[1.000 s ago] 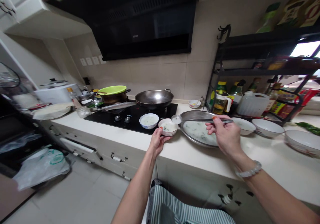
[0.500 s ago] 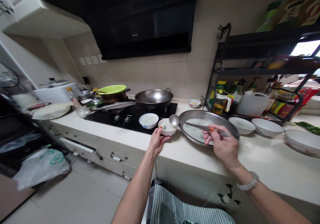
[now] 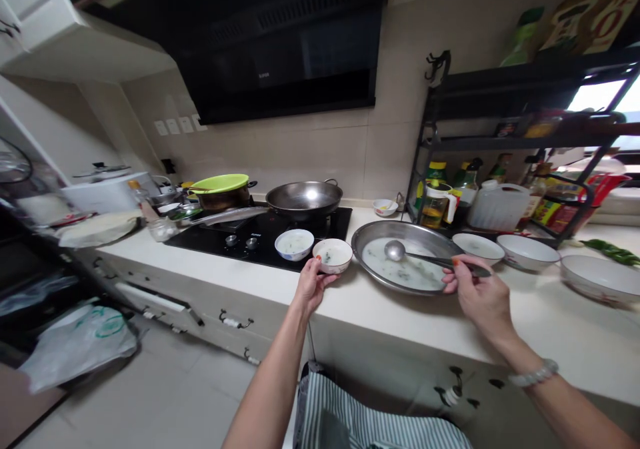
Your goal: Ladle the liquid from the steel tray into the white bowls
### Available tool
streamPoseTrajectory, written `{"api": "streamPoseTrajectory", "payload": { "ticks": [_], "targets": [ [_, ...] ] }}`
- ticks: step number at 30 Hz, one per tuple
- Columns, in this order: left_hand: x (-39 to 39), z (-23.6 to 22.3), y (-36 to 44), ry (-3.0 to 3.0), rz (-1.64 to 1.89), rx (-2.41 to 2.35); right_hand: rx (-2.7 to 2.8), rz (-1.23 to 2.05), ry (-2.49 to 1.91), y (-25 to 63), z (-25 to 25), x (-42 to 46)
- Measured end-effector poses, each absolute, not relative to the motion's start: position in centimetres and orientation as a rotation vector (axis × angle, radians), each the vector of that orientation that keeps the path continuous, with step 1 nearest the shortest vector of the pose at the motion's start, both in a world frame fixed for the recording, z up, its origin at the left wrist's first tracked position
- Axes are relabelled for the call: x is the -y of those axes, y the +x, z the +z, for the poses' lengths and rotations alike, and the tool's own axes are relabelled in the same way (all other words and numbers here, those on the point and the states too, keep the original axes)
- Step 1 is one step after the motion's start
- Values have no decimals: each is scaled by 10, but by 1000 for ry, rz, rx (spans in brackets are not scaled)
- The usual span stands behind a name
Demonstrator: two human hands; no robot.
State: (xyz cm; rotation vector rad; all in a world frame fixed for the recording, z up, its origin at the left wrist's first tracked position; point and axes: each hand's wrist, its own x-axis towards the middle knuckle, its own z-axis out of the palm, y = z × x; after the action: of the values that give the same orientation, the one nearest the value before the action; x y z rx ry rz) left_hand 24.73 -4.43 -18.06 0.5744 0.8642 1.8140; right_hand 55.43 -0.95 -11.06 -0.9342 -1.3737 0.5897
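Observation:
My left hand [image 3: 311, 287] grips a small bowl [image 3: 334, 254] by its near left side, thumb at the rim; white liquid with green bits lies in it. Closed around the handle of a metal ladle [image 3: 395, 251] is my right hand [image 3: 477, 292]. The ladle's head is over the wide steel basin [image 3: 365, 272], at the surface of a milky soup [image 3: 400, 272] with green flecks. Another filled bowl [image 3: 295, 243] stands just left of the held one, on the hob's edge.
Several white bowls [image 3: 527, 254] line the counter right of the basin. A wok [image 3: 304, 199] and a pot with a green colander [image 3: 220, 183] sit on the black hob [image 3: 260, 239]. Behind, a black rack [image 3: 500, 142] holds bottles; a small dish [image 3: 385, 207] stands by the wall.
My right hand has moved right, carrying the ladle from above the small bowl to over the basin. My left hand stays on the bowl. The view has shifted slightly.

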Motion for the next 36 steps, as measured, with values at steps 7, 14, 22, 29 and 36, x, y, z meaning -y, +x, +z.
{"api": "streamPoseTrajectory", "payload": {
  "ticks": [7,14,22,29,36],
  "targets": [
    [45,-178,248,565,1802,-862,1310,684,-968,552,-115,8],
    [44,-180,247,561,1809,-861,956,902,-965,555,-107,-2],
    [44,-179,248,548,1804,-880,932,913,-928,555,-98,2],
    [44,-178,247,542,1796,-888,940,904,-925,555,-97,2],
    [44,-178,247,537,1805,-864,951,885,-945,555,-94,5]
  ]
}}
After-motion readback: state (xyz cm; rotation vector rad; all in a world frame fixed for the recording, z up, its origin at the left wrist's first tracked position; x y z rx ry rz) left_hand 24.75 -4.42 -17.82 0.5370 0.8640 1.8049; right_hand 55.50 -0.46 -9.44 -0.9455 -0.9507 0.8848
